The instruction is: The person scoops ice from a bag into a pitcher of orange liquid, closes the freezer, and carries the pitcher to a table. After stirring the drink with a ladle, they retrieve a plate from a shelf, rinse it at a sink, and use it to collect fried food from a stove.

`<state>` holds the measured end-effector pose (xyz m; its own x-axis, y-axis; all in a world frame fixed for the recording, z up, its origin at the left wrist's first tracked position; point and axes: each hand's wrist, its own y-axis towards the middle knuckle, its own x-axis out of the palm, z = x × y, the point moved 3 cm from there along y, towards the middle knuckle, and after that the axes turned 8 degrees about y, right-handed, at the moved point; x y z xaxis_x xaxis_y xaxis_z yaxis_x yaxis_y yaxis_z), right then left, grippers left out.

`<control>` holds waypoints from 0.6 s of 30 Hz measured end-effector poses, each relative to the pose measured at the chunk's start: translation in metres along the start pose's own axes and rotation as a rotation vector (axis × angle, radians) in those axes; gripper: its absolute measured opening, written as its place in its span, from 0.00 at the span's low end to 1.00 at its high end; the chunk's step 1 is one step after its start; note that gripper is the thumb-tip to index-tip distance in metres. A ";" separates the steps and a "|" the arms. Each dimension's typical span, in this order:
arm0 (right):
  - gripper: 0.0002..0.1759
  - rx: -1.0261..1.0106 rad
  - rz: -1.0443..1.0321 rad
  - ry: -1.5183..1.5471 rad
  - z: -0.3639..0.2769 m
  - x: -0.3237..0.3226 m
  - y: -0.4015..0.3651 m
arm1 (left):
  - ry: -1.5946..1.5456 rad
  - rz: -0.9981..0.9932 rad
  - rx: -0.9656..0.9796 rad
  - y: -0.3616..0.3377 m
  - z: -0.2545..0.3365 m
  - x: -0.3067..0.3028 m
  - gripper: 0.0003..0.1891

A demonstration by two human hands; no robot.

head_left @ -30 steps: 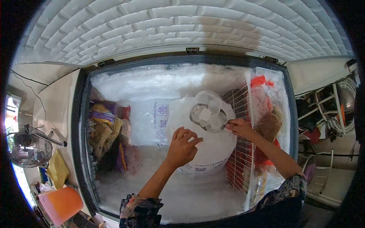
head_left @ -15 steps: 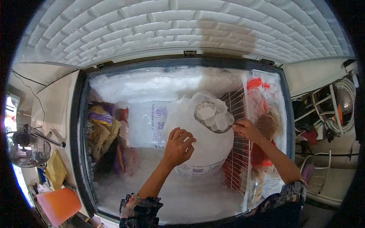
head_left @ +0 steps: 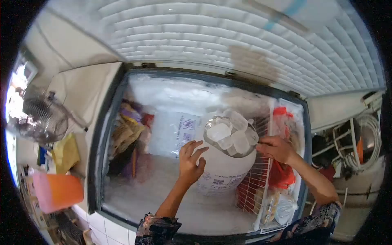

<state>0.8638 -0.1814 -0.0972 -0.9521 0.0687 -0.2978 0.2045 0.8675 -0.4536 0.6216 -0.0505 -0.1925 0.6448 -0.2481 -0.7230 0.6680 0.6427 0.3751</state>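
A metal scoop [head_left: 208,141] piled with clear ice pieces [head_left: 239,141] is held over a large white printed ice bag [head_left: 228,173] in the chest freezer. At its right end, my right hand [head_left: 277,149] pinches the scoop, thumb and fingers closed. My left hand [head_left: 191,162] is open beside the bag's left side, fingers spread and pointing up, with the fingertips near the scoop's left rim. Lying flat behind the left hand is another printed ice bag [head_left: 165,132]. The scoop hides the bag's mouth.
A white wire divider [head_left: 259,196] separates the freezer's right part, where red plastic bags [head_left: 281,175] lie. Packages [head_left: 126,132] fill the left end. Thick frost [head_left: 175,87] lines the back wall beneath the raised lid [head_left: 183,36]. An orange container [head_left: 57,192] and a fan [head_left: 45,114] stand outside, left.
The view has turned and tilted. The ice-filled scoop looks larger and higher over the bag, still in my right hand. My left hand's fingers have spread from a looser curl.
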 end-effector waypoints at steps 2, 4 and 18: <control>0.19 -0.092 -0.037 -0.086 -0.040 0.018 -0.005 | -0.024 0.050 -0.077 -0.018 -0.001 -0.033 0.20; 0.19 -0.124 -0.088 -0.154 -0.081 0.041 -0.009 | -0.008 0.102 -0.107 -0.038 -0.003 -0.068 0.21; 0.18 -0.173 -0.517 -0.177 -0.321 0.301 -0.002 | -0.090 0.324 -0.273 -0.217 -0.020 -0.293 0.20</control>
<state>0.5038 -0.0043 0.0833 -0.8629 -0.4568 -0.2161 -0.3325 0.8353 -0.4378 0.2803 -0.1029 -0.0737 0.8426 -0.0563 -0.5355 0.3109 0.8629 0.3984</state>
